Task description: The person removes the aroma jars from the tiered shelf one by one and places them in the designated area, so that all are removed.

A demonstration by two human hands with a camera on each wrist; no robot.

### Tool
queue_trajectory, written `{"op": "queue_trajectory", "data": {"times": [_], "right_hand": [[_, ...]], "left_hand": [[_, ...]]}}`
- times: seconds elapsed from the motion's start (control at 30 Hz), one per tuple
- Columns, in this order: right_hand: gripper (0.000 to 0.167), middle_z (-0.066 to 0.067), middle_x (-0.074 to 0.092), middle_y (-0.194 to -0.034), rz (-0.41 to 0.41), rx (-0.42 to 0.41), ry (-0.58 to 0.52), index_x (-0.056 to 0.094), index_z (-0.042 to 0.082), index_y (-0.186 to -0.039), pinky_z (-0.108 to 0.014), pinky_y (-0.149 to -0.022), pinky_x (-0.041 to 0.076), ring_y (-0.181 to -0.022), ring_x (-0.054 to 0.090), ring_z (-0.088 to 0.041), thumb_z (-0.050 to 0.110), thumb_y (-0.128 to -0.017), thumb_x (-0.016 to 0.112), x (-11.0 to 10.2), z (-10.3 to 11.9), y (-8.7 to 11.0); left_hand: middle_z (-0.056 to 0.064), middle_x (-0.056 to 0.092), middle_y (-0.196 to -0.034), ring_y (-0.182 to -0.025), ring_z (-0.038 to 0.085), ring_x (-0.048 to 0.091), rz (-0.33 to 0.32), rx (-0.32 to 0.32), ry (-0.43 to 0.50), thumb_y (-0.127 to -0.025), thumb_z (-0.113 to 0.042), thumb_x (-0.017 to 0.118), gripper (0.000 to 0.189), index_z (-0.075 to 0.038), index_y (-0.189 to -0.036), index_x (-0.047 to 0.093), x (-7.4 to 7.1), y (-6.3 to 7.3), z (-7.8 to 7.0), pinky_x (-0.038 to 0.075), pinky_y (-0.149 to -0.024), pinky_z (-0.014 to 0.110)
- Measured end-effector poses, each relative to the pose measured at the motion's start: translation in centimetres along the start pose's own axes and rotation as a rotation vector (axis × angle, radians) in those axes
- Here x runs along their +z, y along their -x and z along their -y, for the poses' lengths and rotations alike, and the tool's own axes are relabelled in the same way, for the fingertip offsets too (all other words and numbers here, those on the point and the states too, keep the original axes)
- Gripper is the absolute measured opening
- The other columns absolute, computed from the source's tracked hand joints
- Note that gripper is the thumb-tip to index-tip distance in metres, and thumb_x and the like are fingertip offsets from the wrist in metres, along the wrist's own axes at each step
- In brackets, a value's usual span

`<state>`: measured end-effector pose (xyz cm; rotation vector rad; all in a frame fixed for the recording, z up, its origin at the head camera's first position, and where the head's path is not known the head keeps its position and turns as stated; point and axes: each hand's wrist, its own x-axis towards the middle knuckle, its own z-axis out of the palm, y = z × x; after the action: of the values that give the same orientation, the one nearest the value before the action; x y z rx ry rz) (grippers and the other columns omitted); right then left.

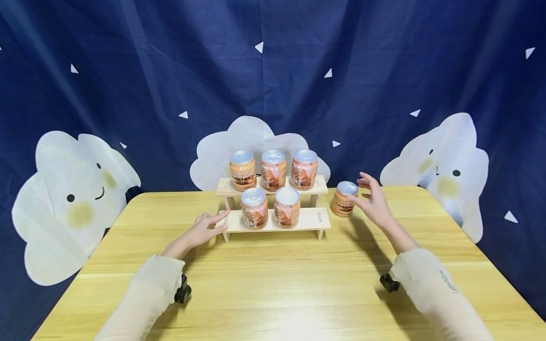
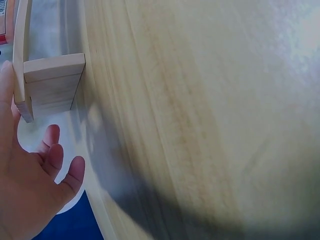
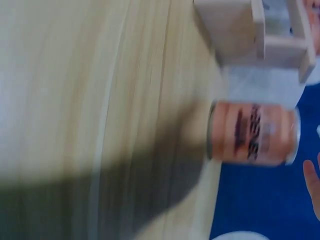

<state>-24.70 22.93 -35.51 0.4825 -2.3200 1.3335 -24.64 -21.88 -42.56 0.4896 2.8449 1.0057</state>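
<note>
In the head view my right hand (image 1: 373,201) is beside a squat jar (image 1: 342,201) with orange contents and a silver lid, standing on the table right of the rack. Its fingers are spread, thumb and fingertips close by the lid. Only fingertips (image 3: 312,182) show in the right wrist view, apart from the same jar (image 3: 252,132). My left hand (image 1: 204,230) rests its outstretched fingertips at the left end of the lower tier of a two-step wooden rack (image 1: 313,217); in the left wrist view its other fingers (image 2: 52,160) hang loosely bent.
Three similar jars (image 1: 273,171) stand on the rack's upper tier. Two more jars (image 1: 254,208) are on the lower tier, toward its left and middle. Behind the wooden table (image 1: 264,279) hangs a dark blue curtain (image 1: 290,94) with white clouds.
</note>
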Motion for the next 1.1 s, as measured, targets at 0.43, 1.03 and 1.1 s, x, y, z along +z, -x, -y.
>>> {"op": "queue_trajectory", "data": {"times": [0.43,1.03,1.1], "right_hand": [[0.066,-0.036,0.044,-0.115,0.182,-0.025,-0.153,0.031,-0.015,-0.131,-0.059,-0.089,0.037,-0.109,0.042,-0.046,-0.011,-0.075,0.066,4.9,3.7,1.1],[0.089,-0.031,0.029,-0.138,0.324,-0.03,-0.248,0.015,-0.007,-0.141,-0.054,-0.098,0.033,-0.121,0.038,-0.041,-0.003,-0.073,0.072,10.8,5.8,0.8],[0.09,-0.032,0.026,-0.14,0.31,-0.035,-0.249,0.014,-0.007,-0.141,-0.053,-0.101,0.028,-0.124,0.034,-0.041,-0.003,-0.073,0.072,11.0,6.0,0.8]], "left_hand": [[0.01,0.046,-0.09,-0.085,0.024,0.033,0.002,0.002,-0.03,-0.09,-0.036,0.056,0.056,-0.013,-0.139,0.04,0.0,-0.1,0.0,0.029,-0.073,0.035],[0.022,0.057,-0.09,-0.08,0.027,0.044,0.012,0.057,-0.052,-0.092,-0.033,0.053,0.055,-0.007,-0.139,0.038,-0.2,0.1,-0.5,0.036,-0.078,0.039],[0.027,0.055,-0.117,-0.095,0.033,0.051,0.026,0.052,-0.044,-0.093,-0.034,0.052,0.056,-0.008,-0.14,0.037,-0.2,0.1,-0.5,0.038,-0.088,0.047]]}}
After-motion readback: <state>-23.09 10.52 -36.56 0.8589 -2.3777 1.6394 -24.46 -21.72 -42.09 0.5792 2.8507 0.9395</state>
